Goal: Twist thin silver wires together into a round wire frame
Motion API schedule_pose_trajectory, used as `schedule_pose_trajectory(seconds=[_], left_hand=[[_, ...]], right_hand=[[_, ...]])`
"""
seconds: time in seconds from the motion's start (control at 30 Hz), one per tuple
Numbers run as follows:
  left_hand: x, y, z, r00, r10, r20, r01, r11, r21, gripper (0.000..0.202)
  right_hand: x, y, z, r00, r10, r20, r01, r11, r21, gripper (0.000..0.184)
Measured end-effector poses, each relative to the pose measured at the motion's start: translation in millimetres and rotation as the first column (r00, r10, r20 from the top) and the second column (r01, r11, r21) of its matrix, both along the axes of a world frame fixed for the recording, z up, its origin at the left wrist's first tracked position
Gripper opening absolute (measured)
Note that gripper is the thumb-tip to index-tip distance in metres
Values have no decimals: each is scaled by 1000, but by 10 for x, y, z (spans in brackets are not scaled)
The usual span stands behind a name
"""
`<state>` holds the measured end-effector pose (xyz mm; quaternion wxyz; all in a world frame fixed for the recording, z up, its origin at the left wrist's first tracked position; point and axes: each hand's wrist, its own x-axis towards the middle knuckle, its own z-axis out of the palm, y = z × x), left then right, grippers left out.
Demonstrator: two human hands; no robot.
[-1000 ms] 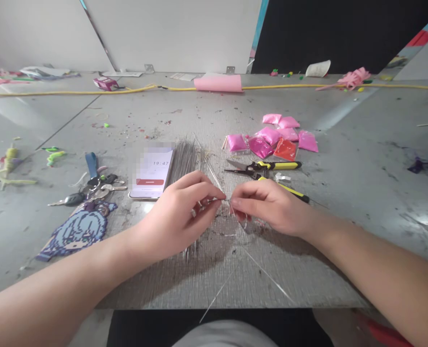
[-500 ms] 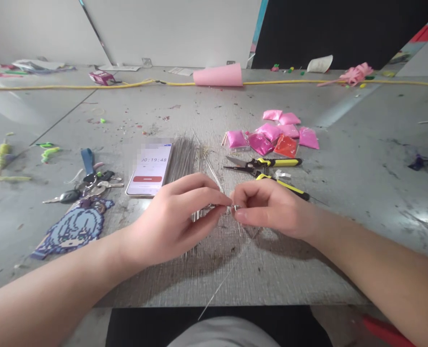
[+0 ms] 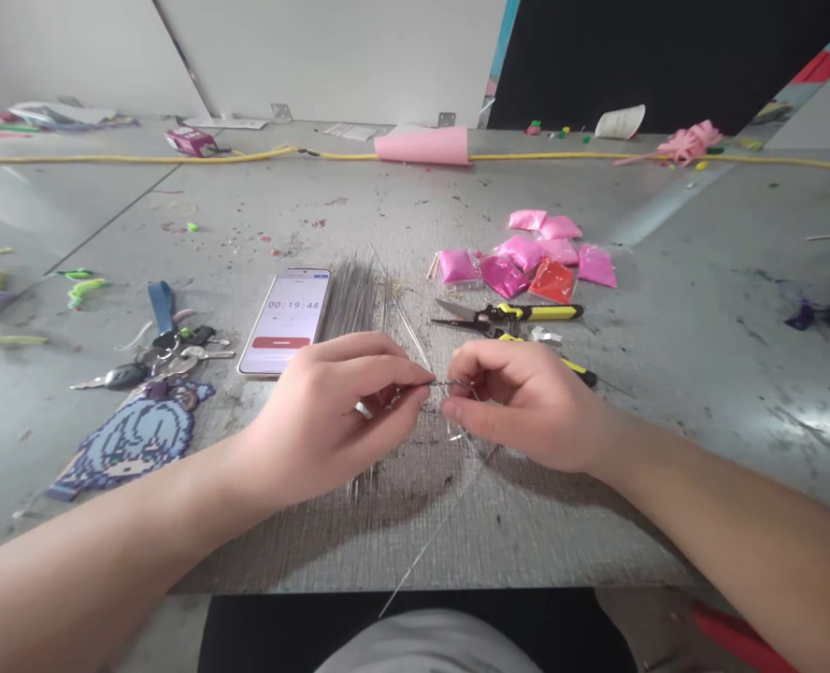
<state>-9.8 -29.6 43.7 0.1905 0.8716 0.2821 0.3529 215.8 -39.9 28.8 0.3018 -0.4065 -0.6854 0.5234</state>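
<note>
Several pale wall panels [image 3: 337,56] stand behind the grey table [image 3: 667,327] I am watching through the head camera; its top is scuffed, specked with dark marks and scraps, and a seam runs across its left part; a yellow cord [image 3: 247,155] crosses near the back. At the far left I see a yellow fuzzy stick [image 3: 8,338], then green bits [image 3: 85,292]; nearer the middle lie keys [image 3: 124,376] with a blue strap [image 3: 161,304] and a blue charm [image 3: 135,430]; the phone [image 3: 285,313] beside them reads 00:19:48; a bundle of thin wires [image 3: 351,294] lies just right of it.

My left hand [image 3: 345,402] partly covers the bundle, thumb and forefinger pinched together on a short twisted wire [image 3: 441,382]; that wire spans the small gap over the table's middle, reaching in among the fingers of my right hand [image 3: 527,397], which is half curled; I cannot tell how firmly those fingers grip it. Behind them are a pink paper roll [image 3: 422,146], pink packets [image 3: 520,252], a red packet [image 3: 551,282] and yellow-handled cutters [image 3: 541,312], partly hidden by the right hand; further right come a tipped white cup [image 3: 621,122] before a black panel [image 3: 639,56], a pink ribbon bunch [image 3: 688,143], and glare on the tabletop.
</note>
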Motion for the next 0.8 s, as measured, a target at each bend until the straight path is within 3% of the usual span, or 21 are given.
schedule_pose_trajectory(seconds=[0.13, 0.27, 0.47, 0.67, 0.8], left_hand=[[5, -12, 3, 999, 31, -14, -32, 995, -93, 10], [4, -17, -9, 998, 56, -28, -61, 976, -210, 11], [23, -22, -21, 995, 100, -15, -95, 872, -480, 11], [52, -20, 3, 990, 127, 52, -55, 712, -700, 11], [56, -5, 17, 989, 117, 85, -20, 691, -723, 12]], right_hand=[[-15, 7, 11, 999, -13, 46, 12, 999, 34, 15], [-33, 14, 43, 991, -53, 123, 35, 988, 148, 18], [-52, 21, 30, 989, -63, 135, 31, 974, 226, 23], [-49, 41, -58, 997, -70, 12, 70, 996, 50, 15], [-38, 52, -94, 992, -43, -118, 39, 999, -38, 26]])
